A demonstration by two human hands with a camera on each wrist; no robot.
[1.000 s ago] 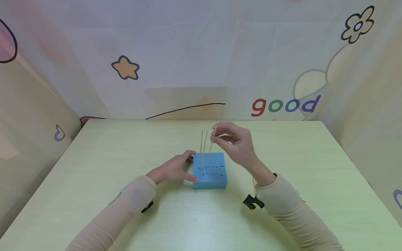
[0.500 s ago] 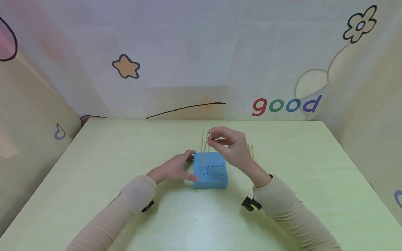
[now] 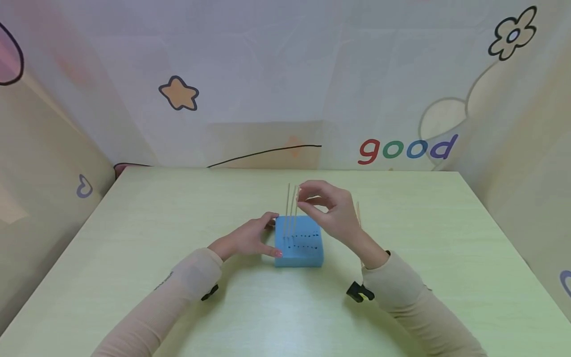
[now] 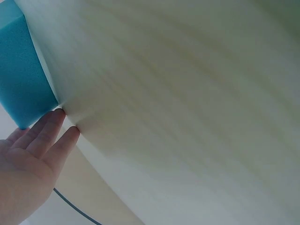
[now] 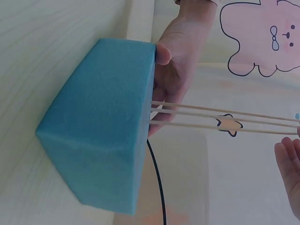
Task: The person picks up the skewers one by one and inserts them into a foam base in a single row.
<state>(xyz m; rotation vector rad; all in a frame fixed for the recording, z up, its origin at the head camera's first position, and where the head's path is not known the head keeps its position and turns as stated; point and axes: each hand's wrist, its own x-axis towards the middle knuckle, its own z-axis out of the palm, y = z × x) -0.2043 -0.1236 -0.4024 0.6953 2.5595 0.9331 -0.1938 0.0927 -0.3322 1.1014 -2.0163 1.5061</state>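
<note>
A blue foam block (image 3: 299,255) with rows of dark holes in its top sits on the table. Three thin wooden sticks (image 5: 225,112) rise from it side by side near its left part. My right hand (image 3: 330,203) pinches the rightmost stick near its upper end; in the right wrist view only some fingers show at the edge. My left hand (image 3: 245,239) is spread along the block's left side, thumb near the front corner and fingers towards the back. In the left wrist view its fairly straight fingers (image 4: 49,133) touch the block's side.
More thin sticks (image 3: 358,213) show behind the right wrist, mostly hidden by it. The pale table (image 3: 178,208) ends at a patterned cloth backdrop (image 3: 267,74). Black clips (image 3: 360,292) hang below the sleeves.
My right hand has moved slightly left and down, bringing the pinched stick from a tilt to nearly upright beside the other two. My left hand has stayed at the block.
</note>
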